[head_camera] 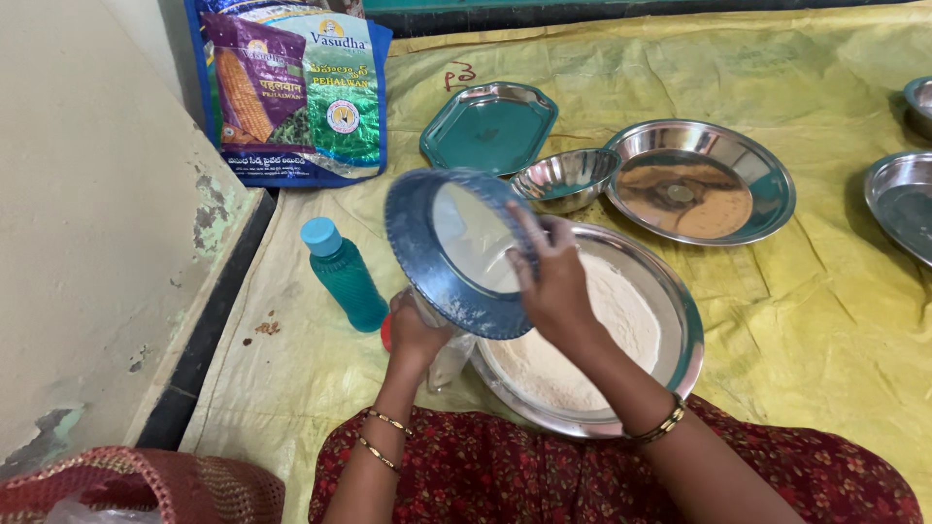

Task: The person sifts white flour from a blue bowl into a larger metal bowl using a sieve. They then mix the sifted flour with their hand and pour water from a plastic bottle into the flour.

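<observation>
Far left there was a pale wall (pixel 87 194) with flaking paint, and a reddish woven bag (pixel 146 485) down in the corner. Up top against the wall stood a blue and green printed seed bag (pixel 296 92) with a corn picture on it. Everything sat on a yellow tarp (pixel 835 320) spread over the floor.

A teal plastic bottle (pixel 342 276) with a light blue cap stood upright, just beside the left hand (pixel 416 335). That hand was closed around something clear, looked like a plastic bag or jar (pixel 449 357), but I couldn't tell which, it was mostly hidden.

The right hand (pixel 555 281) was gripping the rim of a round blue sieve (pixel 456 250), fingers curled over the edge, holding it tilted up on its side above the near rim of a big steel plate (pixel 684 335) heaped with white flour (pixel 592 340). That plate was right in front of the person's lap, dark red floral cloth.

Further back: a teal rectangular tray (pixel 488 126), a small steel bowl (pixel 565 179) touching the next steel plate (pixel 701 181), then more steel dishes (pixel 903 199) cut off at the right edge.
</observation>
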